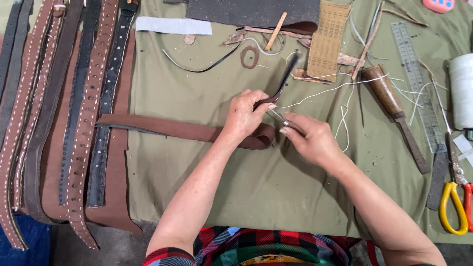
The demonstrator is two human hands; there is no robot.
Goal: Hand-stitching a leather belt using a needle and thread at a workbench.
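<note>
Along the left edge lie finished belts (pixel 74 113), brown and black, some stitched in white, side by side and running away from the person. From them a brown strap (pixel 167 129) stretches across the green cloth (pixel 197 187) to the middle, where it loops back under the hands. The left hand (pixel 244 118) pinches the strap's upturned dark end between thumb and fingers, holding it on edge. Just beside it, the right hand (pixel 310 140) is closed on what looks like a needle; it is too small to be sure. White thread (pixel 325 91) trails from there toward the tools. For a neat stitch I would judge the strap should stay clamped firmly near the hole and the thread be drawn snug and even.

Farther right: a tan punched card (pixel 327 39), a wooden-handled tool (pixel 389 101), a clear ruler (pixel 416 83), a white spool (pixel 462 91), and yellow-handled scissors (pixel 456 197).
</note>
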